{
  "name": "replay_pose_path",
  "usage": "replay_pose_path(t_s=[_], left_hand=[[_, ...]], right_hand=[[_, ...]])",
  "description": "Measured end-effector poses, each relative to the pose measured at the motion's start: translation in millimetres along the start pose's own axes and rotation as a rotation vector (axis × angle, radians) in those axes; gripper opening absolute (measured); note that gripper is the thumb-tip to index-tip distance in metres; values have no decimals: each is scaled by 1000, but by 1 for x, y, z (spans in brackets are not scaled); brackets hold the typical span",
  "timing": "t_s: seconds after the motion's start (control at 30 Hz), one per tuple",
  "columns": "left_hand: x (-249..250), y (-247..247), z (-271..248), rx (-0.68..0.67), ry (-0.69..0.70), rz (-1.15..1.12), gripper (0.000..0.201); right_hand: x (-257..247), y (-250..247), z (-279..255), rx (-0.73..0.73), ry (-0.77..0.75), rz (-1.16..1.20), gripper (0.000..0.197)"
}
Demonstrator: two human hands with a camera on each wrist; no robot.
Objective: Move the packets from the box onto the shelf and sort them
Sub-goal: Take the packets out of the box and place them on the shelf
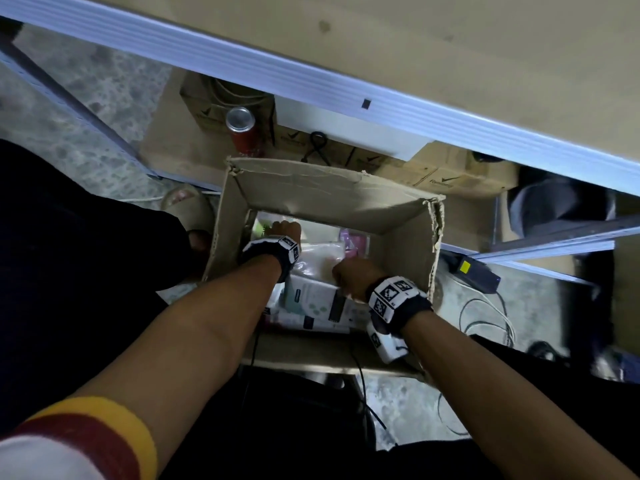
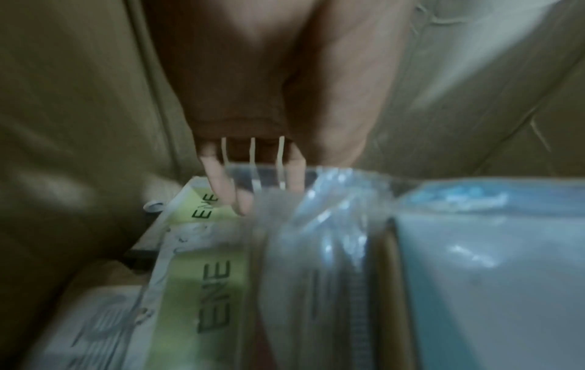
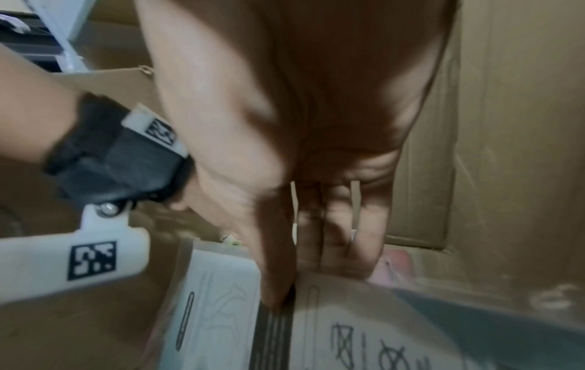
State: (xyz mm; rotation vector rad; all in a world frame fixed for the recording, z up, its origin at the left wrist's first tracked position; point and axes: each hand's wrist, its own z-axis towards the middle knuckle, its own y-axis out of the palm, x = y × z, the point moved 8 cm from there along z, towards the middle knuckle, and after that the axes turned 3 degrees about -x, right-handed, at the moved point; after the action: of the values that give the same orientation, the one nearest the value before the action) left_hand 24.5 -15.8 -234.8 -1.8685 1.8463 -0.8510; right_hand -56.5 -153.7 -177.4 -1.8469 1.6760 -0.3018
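An open cardboard box stands on the floor below the shelf, and both hands are down inside it. My left hand is at the box's far left; its fingers go behind the top edge of a clear plastic packet with the thumb in front, pinching it. A green-and-white packet lies beside it. My right hand pinches a white printed packet, thumb on its near face, fingers behind. A pink packet lies at the far side.
A red can and flat cardboard cartons sit under the shelf behind the box. A black power adapter with loose cables lies on the floor to the right. A sandalled foot is left of the box.
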Motion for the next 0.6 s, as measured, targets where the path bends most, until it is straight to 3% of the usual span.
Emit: replay_pose_path(t_s=[0.13,0.27,0.37,0.47,0.6], left_hand=[[6,5,-4,-44,4,25,45],[23,22,-10,-63,88,-39,26],[34,40,-15,-92,134,-79,29],[40,39,-19,-26,143,-48,27],[36,38,-18,21,130,-27,29]], right_hand=[[-11,6,-4,-39,-28,9,22],[-21,8,-9,-72,-38,-8,21],[-28,3,-13,-50,-57,11,32],[-31,4,-16,-64,-57,6,39],[-27,4,-16,-101,-43,17,29]])
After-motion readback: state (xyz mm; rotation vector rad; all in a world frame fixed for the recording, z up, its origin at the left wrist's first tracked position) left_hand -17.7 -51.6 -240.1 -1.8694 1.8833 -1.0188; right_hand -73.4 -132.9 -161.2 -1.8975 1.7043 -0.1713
